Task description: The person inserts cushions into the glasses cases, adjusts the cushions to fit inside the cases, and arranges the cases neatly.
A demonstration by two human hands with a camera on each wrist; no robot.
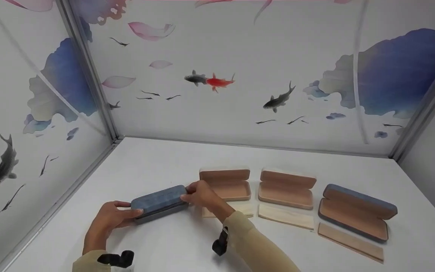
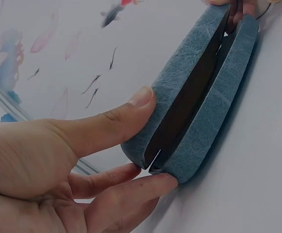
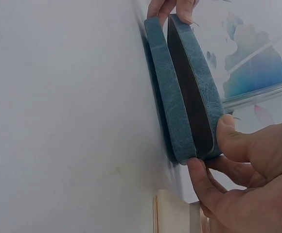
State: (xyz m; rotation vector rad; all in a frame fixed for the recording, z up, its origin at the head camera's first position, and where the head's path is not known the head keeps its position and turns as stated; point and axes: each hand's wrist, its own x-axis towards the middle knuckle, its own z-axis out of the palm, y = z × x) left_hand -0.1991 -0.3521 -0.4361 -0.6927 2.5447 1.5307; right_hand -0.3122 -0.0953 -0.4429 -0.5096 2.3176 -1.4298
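Head view: both grips [image 1: 108,218] [image 1: 205,196] hold blue case [image 1: 161,200] (ajar).

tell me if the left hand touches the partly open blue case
Touching: in the left wrist view, the left hand lays its thumb on the blue case, no gap between.

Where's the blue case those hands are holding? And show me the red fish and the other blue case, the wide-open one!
Held blue case [image 1: 161,199]: head view, top of its lid.
Red fish [image 1: 217,82]: head view, its body.
Wide-open blue case [image 1: 353,220]: head view, brown inside of its bottom half.
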